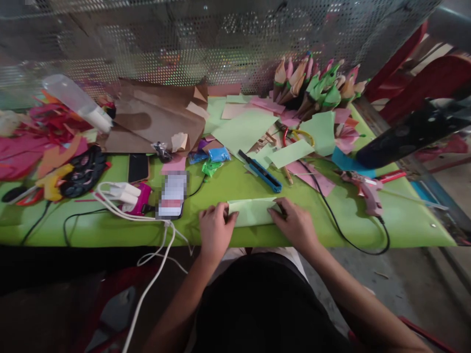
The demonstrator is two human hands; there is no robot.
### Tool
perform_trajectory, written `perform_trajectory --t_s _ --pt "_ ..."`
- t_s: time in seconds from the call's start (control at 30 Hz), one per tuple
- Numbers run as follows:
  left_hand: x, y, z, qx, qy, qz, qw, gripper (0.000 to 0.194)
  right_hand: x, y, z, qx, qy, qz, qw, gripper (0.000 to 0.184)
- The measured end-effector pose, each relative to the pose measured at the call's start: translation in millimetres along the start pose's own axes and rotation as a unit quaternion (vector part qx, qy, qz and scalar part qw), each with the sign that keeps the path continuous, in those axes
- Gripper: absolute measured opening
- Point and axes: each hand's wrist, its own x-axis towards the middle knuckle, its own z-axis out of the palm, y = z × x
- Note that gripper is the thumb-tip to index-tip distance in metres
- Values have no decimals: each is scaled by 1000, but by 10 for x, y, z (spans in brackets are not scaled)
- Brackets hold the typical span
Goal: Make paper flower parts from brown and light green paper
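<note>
A pale green sheet of paper (253,213), which looks folded into a strip, lies at the front edge of the green table. My left hand (218,225) grips its left end, thumb on top and fingers curled behind. At the other end my right hand (294,223) pinches the paper the same way. Just beyond the paper lies a blue box cutter (263,172), touched by neither hand. To the left of my left hand is a phone (172,196) with a lit, blurred screen.
A pink glue gun (370,193) with its black cord lies at the right, near a dark bottle (408,135). Paper flowers (324,88) stand at the back. White cables (147,215) hang over the left front edge. Brown paper (158,115) and scissors (307,137) lie farther back.
</note>
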Motion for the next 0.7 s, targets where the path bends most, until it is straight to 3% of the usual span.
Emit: perform_trajectory --t_s 0.2,0.43,0.7 --pt "37 3 24 -9 -6 0 1000 19 -41 -28 9 -10 23 -23 999 37" --pt "76 43 29 4 -9 -8 1000 17 -3 -5 4 -16 -19 -85 996 26" --pt "95 56 32 6 3 -14 1000 22 -1 -7 11 -15 -8 -81 997 27"
